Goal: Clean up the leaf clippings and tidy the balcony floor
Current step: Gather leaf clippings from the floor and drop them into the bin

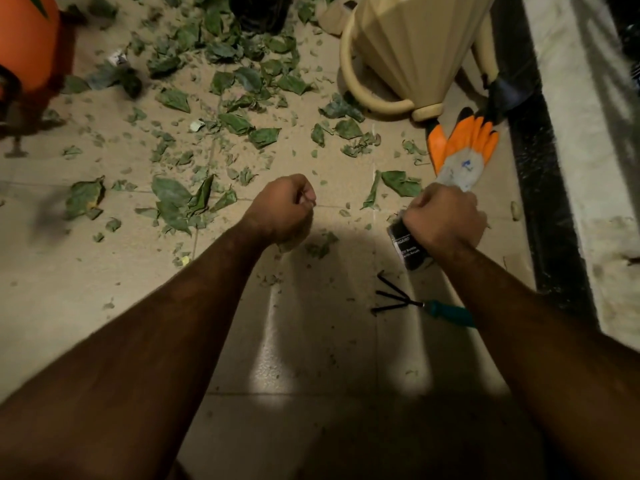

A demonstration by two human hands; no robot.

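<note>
Leaf clippings (242, 123) are lying strewn left of and before the cream watering can (415, 46): light, limp, crumbly, probably best scooped in loose handfuls. Left hand (284, 206) is hanging fisted, contents unclear; right hand (445, 220) is clenching the orange work glove (464, 157) by its cuff, just before the can.

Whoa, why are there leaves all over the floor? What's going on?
Someone is tidying a balcony. Green leaf clippings lie scattered over the tiled floor, not yet swept up. The person's right hand grips a black labelled packet; I can't tell what it is. The left hand is curled in a fist with nothing visible in it. An orange glove, a small hand rake and a cream ribbed container sit nearby on the floor.
</note>
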